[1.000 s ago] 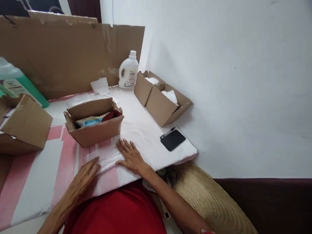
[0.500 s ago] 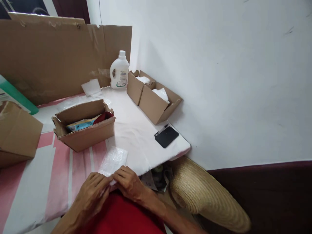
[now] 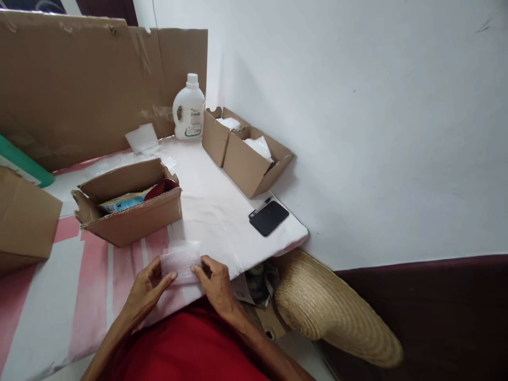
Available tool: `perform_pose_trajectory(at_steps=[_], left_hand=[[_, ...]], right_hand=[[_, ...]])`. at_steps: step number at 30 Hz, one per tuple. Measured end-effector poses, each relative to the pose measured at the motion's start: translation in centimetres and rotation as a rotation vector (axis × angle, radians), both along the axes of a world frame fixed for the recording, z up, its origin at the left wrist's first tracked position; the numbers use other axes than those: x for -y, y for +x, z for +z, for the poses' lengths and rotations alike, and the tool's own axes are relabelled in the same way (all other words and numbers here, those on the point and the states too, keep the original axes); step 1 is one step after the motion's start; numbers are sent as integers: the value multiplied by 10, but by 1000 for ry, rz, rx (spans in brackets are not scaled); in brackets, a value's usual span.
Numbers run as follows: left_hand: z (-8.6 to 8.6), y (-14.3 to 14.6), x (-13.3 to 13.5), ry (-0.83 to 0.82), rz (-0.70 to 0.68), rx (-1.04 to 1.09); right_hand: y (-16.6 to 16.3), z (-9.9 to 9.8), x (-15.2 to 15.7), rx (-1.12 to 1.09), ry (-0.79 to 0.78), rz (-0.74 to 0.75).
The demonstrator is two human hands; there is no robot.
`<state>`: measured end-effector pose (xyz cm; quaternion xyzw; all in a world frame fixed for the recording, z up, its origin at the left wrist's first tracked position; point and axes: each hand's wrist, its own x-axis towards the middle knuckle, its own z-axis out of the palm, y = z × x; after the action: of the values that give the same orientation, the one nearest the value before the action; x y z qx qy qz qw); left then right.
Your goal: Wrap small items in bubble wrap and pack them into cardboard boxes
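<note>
A small sheet of bubble wrap (image 3: 180, 260) lies folded on the pink-and-white cloth near the table's front edge. My left hand (image 3: 146, 290) pinches its left end and my right hand (image 3: 214, 280) pinches its right end. Just behind it stands an open cardboard box (image 3: 130, 214) holding a blue packet and a dark red item.
Two more open boxes (image 3: 248, 161) with white padding sit by the wall, a white bottle (image 3: 189, 108) behind them. A black phone (image 3: 269, 217) with a pen lies near the table's right edge. Another box (image 3: 24, 222) is at the left. A straw hat (image 3: 337, 307) sits below.
My hands went from lying flat on the spread bubble wrap to gripping its ends near the table edge. The sheet is now folded smaller. The view shifted slightly left.
</note>
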<state>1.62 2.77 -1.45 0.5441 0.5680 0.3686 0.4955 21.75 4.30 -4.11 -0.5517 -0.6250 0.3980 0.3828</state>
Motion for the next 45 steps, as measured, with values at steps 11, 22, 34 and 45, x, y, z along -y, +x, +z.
perform_pose_trajectory(at_steps=[11,22,34,45], left_hand=[[-36,28,-1,240,372,-415],[-52,34,20,801,-149,-1071],[-61,39,25,755,-106,-1046],[-48,12,0,699,-145,-890]], right_hand=[[-12,-15,-5,-44,93,-264],[-11,1,-1,184,210,-224],[-11,-14,-12,587,433,410],[17,-6,-26,647,407,408]])
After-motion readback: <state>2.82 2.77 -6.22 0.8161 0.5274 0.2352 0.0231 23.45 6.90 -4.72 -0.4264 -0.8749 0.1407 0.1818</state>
